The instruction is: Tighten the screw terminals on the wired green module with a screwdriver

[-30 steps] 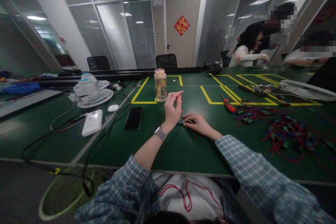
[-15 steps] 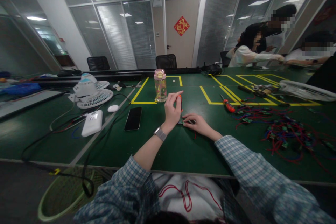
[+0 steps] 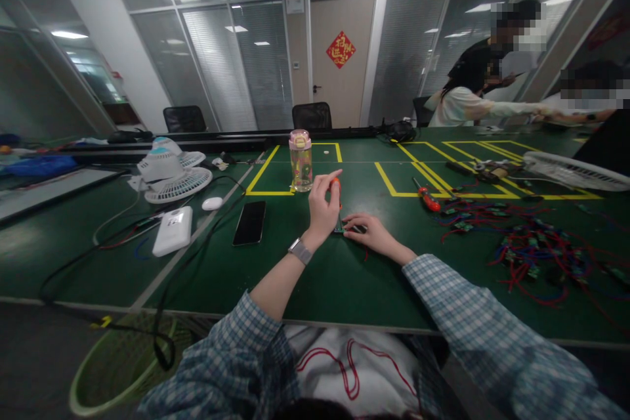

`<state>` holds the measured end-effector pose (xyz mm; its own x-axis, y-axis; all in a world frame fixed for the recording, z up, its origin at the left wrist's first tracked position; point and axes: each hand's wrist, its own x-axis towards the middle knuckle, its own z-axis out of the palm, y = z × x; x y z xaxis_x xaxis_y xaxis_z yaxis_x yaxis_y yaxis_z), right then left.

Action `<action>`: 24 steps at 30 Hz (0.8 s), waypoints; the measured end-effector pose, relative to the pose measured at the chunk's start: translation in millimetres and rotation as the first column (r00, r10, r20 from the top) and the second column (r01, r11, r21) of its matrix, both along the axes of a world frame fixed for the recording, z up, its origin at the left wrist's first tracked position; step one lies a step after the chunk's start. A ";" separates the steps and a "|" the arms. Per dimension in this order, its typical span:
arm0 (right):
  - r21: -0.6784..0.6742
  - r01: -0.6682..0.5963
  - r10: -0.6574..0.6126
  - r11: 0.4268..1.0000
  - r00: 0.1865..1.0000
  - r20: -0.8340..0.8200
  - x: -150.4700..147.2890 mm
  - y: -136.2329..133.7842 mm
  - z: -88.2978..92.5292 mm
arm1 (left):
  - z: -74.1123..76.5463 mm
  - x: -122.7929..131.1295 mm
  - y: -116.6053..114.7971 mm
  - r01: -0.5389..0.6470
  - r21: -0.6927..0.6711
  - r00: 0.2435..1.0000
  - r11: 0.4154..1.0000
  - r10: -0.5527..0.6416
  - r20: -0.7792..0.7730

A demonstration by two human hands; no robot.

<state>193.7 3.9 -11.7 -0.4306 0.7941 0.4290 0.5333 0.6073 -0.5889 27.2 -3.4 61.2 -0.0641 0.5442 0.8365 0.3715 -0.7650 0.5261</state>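
Note:
My left hand (image 3: 323, 209) is closed round the red handle of a screwdriver (image 3: 340, 207), which stands upright with its shaft pointing down. Below its tip, a small green circuit board (image 3: 338, 231) lies on the table, partly covered by my fingers. My right hand (image 3: 370, 233) rests low beside the board, its fingers pinching the board's right edge. A short red wire (image 3: 366, 254) pokes out under that hand. The exact contact between tip and board is too small to make out.
A pink-lidded bottle (image 3: 301, 164) stands behind my left hand, and a phone (image 3: 249, 223) lies left. To the right are another red screwdriver (image 3: 430, 200) and a heap of wired circuit boards (image 3: 539, 249). White fans (image 3: 172, 174) sit far left. People (image 3: 472, 88) work at back right.
My hands stay in nearly the same place, with the screwdriver still upright on the board. At back right, a standing person has straightened and shifted left, holding a pale sheet.

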 end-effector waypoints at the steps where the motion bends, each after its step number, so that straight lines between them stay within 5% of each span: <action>1: -0.003 -0.001 0.001 1.000 1.000 0.000 0.1 -0.1 0.1 | -0.5 0.2 0.6 -0.002 0.000 1.000 1.000 0.002 0.003; 13: 0.003 0.003 -0.004 1.000 1.000 0.019 0.0 -0.4 1.0 | -1.4 0.6 1.9 0.049 -0.018 0.999 0.999 -0.049 0.000; 24: -0.008 -0.002 0.002 1.000 1.000 0.019 0.1 -0.3 1.6 | 1.6 1.6 -1.0 -0.023 0.013 0.999 1.000 0.024 -0.023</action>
<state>193.7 3.6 -10.2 -0.4406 0.7966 0.4139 0.5434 0.6037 -0.5834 28.7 -4.4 62.8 -0.0575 0.5318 0.8449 0.4011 -0.7627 0.5074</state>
